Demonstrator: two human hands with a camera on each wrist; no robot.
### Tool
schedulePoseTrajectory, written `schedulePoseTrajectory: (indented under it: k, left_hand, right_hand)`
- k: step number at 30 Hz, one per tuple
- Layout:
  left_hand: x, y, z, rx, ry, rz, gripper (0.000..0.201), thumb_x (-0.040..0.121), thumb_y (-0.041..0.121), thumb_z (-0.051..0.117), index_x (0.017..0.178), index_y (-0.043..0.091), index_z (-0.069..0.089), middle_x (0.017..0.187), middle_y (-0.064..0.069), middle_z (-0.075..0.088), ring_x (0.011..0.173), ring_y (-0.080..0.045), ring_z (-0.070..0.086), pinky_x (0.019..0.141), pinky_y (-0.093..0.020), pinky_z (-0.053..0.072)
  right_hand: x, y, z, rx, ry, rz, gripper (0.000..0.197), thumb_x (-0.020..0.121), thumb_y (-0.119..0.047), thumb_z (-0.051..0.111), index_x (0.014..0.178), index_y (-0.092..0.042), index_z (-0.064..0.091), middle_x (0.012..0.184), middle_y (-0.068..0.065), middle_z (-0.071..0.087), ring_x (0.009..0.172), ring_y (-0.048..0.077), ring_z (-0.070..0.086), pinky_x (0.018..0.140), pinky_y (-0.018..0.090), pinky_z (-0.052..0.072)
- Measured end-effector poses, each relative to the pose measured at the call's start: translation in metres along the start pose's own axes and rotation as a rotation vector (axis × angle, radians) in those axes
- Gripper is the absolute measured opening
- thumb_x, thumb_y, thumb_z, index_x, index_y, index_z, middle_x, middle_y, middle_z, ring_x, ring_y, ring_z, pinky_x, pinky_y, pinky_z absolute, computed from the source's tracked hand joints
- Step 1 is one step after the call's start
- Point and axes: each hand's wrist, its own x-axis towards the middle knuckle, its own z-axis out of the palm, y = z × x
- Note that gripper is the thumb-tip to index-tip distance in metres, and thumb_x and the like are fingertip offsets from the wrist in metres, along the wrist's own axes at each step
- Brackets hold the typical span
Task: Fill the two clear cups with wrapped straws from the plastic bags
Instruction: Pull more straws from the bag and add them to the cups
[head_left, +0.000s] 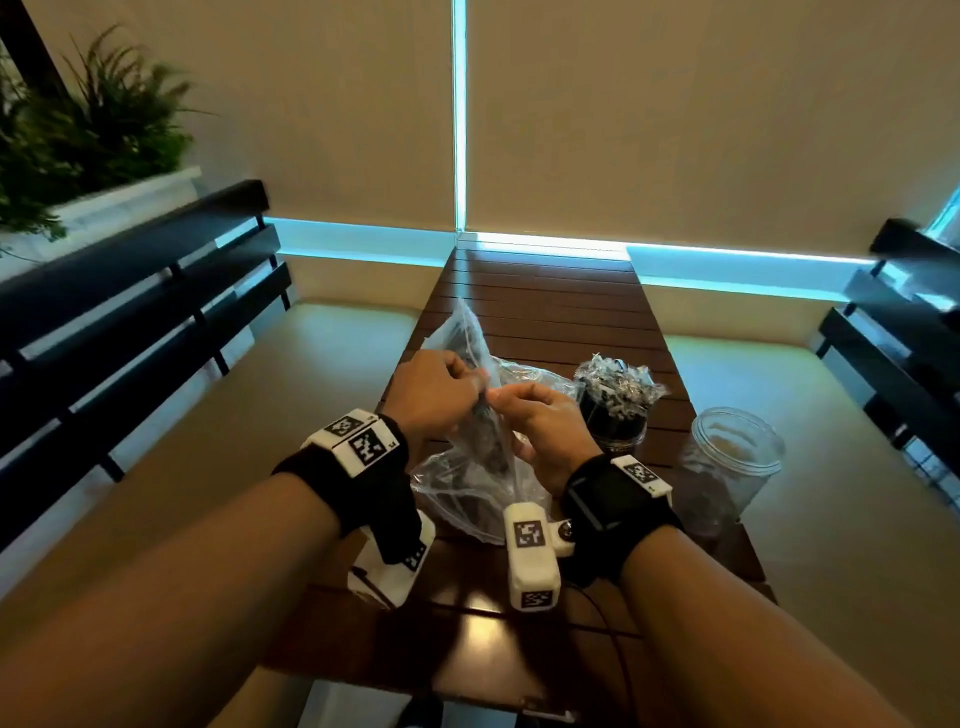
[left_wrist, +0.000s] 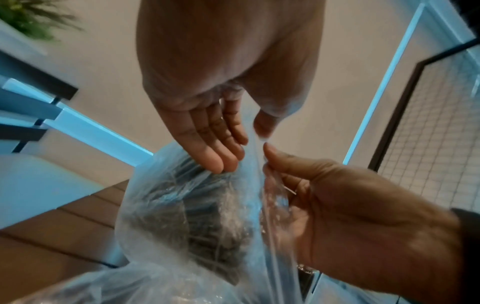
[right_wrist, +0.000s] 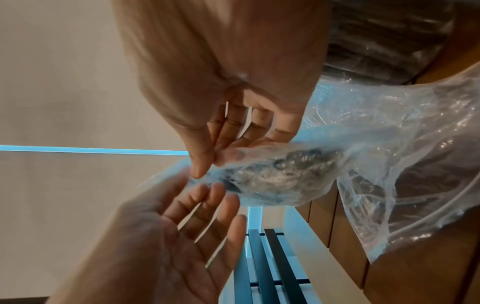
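A clear plastic bag (head_left: 467, 467) (left_wrist: 194, 216) (right_wrist: 285, 179) with dark wrapped straws inside stands lifted over the middle of the wooden table (head_left: 545, 301). My left hand (head_left: 475, 384) (left_wrist: 249, 137) pinches the film at the bag's mouth between thumb and fingers. My right hand (head_left: 501, 397) (right_wrist: 207, 162) pinches the same edge right beside it. One clear cup (head_left: 615, 415), packed with wrapped straws, stands to the right of my right hand. A second clear cup (head_left: 727, 467) stands nearer the table's right edge with nothing visible in it.
More crumpled clear plastic (head_left: 524, 371) lies behind the hands. Cushioned benches with dark slatted backs (head_left: 130, 312) flank the narrow table. A plant (head_left: 88, 130) stands at the far left. A thin cable (head_left: 613, 639) runs over the table's near end.
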Motion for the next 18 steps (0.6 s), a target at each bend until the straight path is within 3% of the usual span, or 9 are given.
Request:
schedulePoseTrajectory:
  k: [3, 6, 11, 14, 16, 18]
  left_hand:
    - [0.006, 0.009, 0.003, 0.045, 0.033, 0.057, 0.037, 0.085, 0.050, 0.070, 0.073, 0.016, 0.070, 0.074, 0.001, 0.074, 0.074, -0.018, 0.072, 0.077, -0.038, 0.061]
    - [0.011, 0.016, 0.007, 0.142, 0.083, 0.103, 0.023, 0.087, 0.031, 0.067, 0.067, 0.020, 0.066, 0.082, 0.000, 0.072, 0.082, -0.021, 0.069, 0.082, -0.038, 0.059]
    - [0.011, 0.024, 0.012, 0.153, 0.076, 0.119, 0.015, 0.094, 0.022, 0.060, 0.079, 0.019, 0.061, 0.088, -0.001, 0.065, 0.082, -0.020, 0.059, 0.072, -0.028, 0.044]
    - [0.011, 0.021, 0.014, 0.099, 0.096, 0.091, 0.010, 0.093, 0.016, 0.060, 0.083, 0.015, 0.062, 0.087, 0.000, 0.065, 0.082, -0.017, 0.060, 0.068, -0.027, 0.045]
    - [0.010, 0.018, 0.015, 0.079, 0.121, 0.066, 0.009, 0.089, 0.021, 0.068, 0.082, 0.016, 0.065, 0.086, 0.001, 0.068, 0.087, -0.019, 0.065, 0.073, -0.033, 0.053]
    - [0.008, 0.017, 0.016, 0.067, 0.140, 0.031, 0.019, 0.084, 0.030, 0.075, 0.075, 0.021, 0.061, 0.083, 0.001, 0.069, 0.085, -0.020, 0.067, 0.077, -0.036, 0.058]
  right_hand:
    - [0.001, -0.006, 0.000, 0.002, -0.033, 0.024, 0.010, 0.093, -0.012, 0.066, 0.085, -0.016, 0.062, 0.072, -0.004, 0.065, 0.064, 0.004, 0.062, 0.067, 0.025, 0.052]
    - [0.004, -0.010, 0.002, 0.000, -0.007, 0.067, 0.013, 0.093, -0.011, 0.064, 0.083, -0.020, 0.064, 0.079, -0.004, 0.067, 0.075, 0.009, 0.062, 0.073, 0.029, 0.049]
    - [0.006, -0.014, 0.009, -0.063, 0.107, 0.001, 0.010, 0.086, -0.011, 0.065, 0.078, -0.017, 0.063, 0.072, -0.002, 0.063, 0.067, 0.010, 0.059, 0.057, 0.027, 0.052]
    - [0.012, -0.014, 0.015, -0.294, 0.237, -0.180, 0.006, 0.074, -0.023, 0.071, 0.071, -0.020, 0.067, 0.075, 0.002, 0.072, 0.075, 0.021, 0.071, 0.072, 0.048, 0.062]
    - [0.013, -0.014, 0.015, -0.346, 0.245, -0.223, 0.012, 0.071, -0.026, 0.074, 0.080, -0.024, 0.066, 0.077, 0.004, 0.074, 0.078, 0.026, 0.074, 0.073, 0.051, 0.061]
    - [0.013, -0.015, 0.014, -0.306, 0.231, -0.198, 0.028, 0.074, -0.017, 0.078, 0.094, -0.023, 0.058, 0.078, 0.006, 0.074, 0.077, 0.029, 0.074, 0.075, 0.054, 0.061]
